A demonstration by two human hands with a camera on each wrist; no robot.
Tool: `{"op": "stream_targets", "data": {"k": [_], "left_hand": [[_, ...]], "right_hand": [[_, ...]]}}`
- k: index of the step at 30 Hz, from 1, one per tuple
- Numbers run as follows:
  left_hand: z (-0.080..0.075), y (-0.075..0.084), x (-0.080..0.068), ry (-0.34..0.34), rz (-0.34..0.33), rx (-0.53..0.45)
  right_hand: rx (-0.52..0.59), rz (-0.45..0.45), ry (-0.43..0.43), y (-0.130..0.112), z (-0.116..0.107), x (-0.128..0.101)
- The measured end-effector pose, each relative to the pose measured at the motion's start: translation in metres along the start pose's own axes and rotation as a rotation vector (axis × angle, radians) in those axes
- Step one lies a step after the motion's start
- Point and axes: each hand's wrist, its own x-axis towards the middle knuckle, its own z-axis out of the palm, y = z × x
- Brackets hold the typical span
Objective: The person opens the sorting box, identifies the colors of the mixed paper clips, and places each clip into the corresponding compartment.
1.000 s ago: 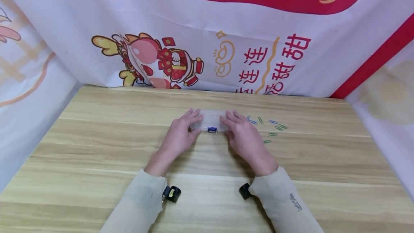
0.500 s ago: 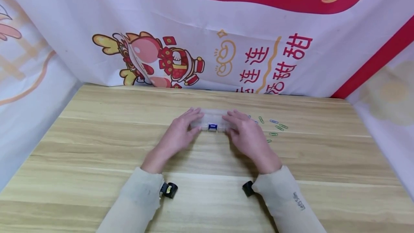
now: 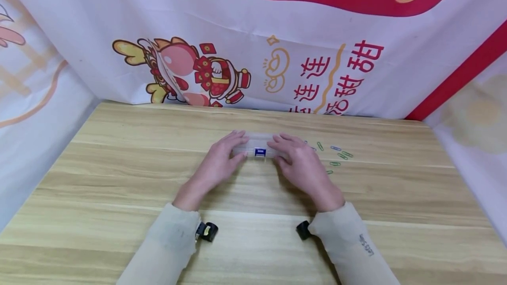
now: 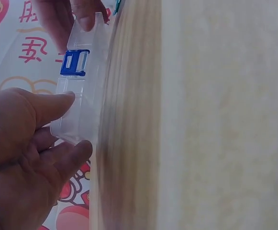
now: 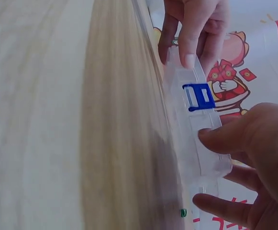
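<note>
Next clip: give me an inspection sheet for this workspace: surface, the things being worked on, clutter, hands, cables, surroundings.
Surface: light wooden table, bare grain over most of it.
Job's things: clear plastic box with a blue latch on its near side, resting on the table; lid looks down.
Clutter: loose paper clips, green and blue, scattered on the table right of the box.
Hands: left hand grips the box's left end, thumb on the front; right hand grips the right end likewise.
Cables: nothing seen; only small black wrist cameras at the cuffs.
Surroundings: printed white-and-red cloth backdrop behind and at both sides.
</note>
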Motion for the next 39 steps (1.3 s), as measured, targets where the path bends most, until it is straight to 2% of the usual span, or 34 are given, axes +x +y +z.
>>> {"op": "stream_targets", "data": {"k": [7, 11, 19, 25, 34, 39], "left_hand": [[-0.0024, -0.0012, 0.0006, -0.009, -0.008, -0.018], [-0.0047, -0.0016, 0.0003, -0.014, -0.013, -0.02], [-0.0074, -0.0005, 0.0009, -0.015, -0.01, -0.005], [-0.0077, -0.0017, 0.0013, -0.012, 0.003, 0.004], [-0.0057, -0.0059, 0.0022, 0.001, 0.062, 0.028], [-0.0057, -0.0069, 0.0021, 0.003, 0.081, 0.041]], "right_hand": [[0.003, -0.099, -0.019, 0.0013, 0.0026, -0.0001], [0.026, -0.105, -0.017, 0.0023, 0.0038, 0.0002], [0.138, -0.106, 0.02, 0.0037, 0.0056, 0.0003], [0.155, -0.094, 0.041, 0.0021, 0.0056, 0.0017], [0.132, 0.005, 0.068, -0.0054, 0.0052, 0.0049], [0.145, 0.013, 0.072, -0.0056, 0.0061, 0.0061]]}}
